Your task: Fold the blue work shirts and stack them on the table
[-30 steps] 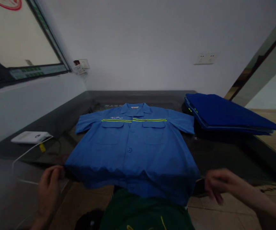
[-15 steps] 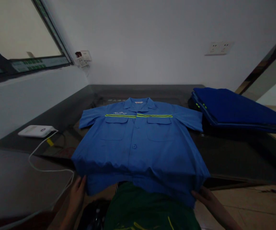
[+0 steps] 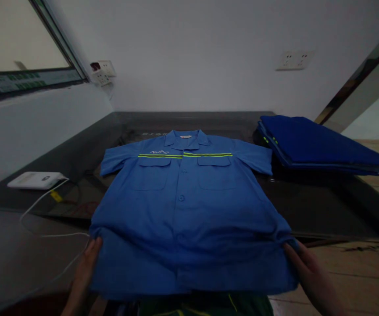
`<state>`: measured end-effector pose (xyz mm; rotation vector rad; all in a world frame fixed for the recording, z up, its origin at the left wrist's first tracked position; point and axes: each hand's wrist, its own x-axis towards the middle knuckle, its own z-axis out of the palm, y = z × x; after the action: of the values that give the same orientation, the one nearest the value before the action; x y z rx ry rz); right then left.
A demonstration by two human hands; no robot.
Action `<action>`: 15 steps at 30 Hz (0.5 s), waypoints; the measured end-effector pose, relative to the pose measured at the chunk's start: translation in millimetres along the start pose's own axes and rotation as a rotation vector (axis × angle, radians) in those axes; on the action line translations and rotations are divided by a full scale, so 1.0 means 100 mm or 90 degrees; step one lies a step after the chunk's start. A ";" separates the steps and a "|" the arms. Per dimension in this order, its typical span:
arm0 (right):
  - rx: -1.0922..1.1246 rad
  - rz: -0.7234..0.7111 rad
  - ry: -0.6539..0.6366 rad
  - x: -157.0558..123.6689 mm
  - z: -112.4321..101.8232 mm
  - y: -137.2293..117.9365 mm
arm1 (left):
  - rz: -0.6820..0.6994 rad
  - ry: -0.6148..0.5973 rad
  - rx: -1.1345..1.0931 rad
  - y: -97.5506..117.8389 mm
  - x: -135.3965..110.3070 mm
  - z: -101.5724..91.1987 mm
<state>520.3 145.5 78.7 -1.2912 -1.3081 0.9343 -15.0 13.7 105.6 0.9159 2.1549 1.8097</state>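
A blue short-sleeved work shirt lies front up on the dark table, collar toward the wall. It has yellow-green stripes across the chest, two flap pockets and lettering above one of them. Its lower part hangs over the table's near edge. My left hand grips the shirt's left side close to the hem, fingers closed on the cloth. On the other side my right hand pinches the cloth, its thumb and fingers partly covered by a fold.
The dark glossy table runs up to the wall. A stack of folded darker blue garments lies at its right. On the left rests a white box-shaped device with a white cable trailing off the edge. Wall sockets are behind.
Both hands have moved apart and slightly up along the sides. The shirt's lower part is spread wider and now covers most of the green clothing below. The view has shifted a little.
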 end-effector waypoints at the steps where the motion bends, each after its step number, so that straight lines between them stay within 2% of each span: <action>1: -0.015 0.006 -0.001 0.00 0.03 0.03 | -0.043 -0.015 -0.012 -0.08 -0.02 0.05; 3: -0.050 0.039 -0.016 0.01 0.11 0.11 | -0.173 -0.029 -0.040 -0.21 -0.08 0.15; 6: -0.082 0.105 -0.057 0.00 0.19 0.22 | -0.236 -0.040 -0.032 -0.34 -0.17 0.23; 10: -0.126 0.150 -0.127 -0.06 0.14 0.24 | -0.228 -0.119 -0.049 -0.40 -0.23 0.24; 13: -0.167 0.104 -0.177 -0.05 0.08 0.24 | -0.173 -0.154 -0.037 -0.44 -0.23 0.22; 15: -0.195 0.056 -0.209 0.01 0.03 0.26 | -0.145 -0.141 -0.033 -0.45 -0.24 0.21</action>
<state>522.1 150.5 53.2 -1.4810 -1.7131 1.0697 -0.6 14.7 52.9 0.7816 1.9768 1.5698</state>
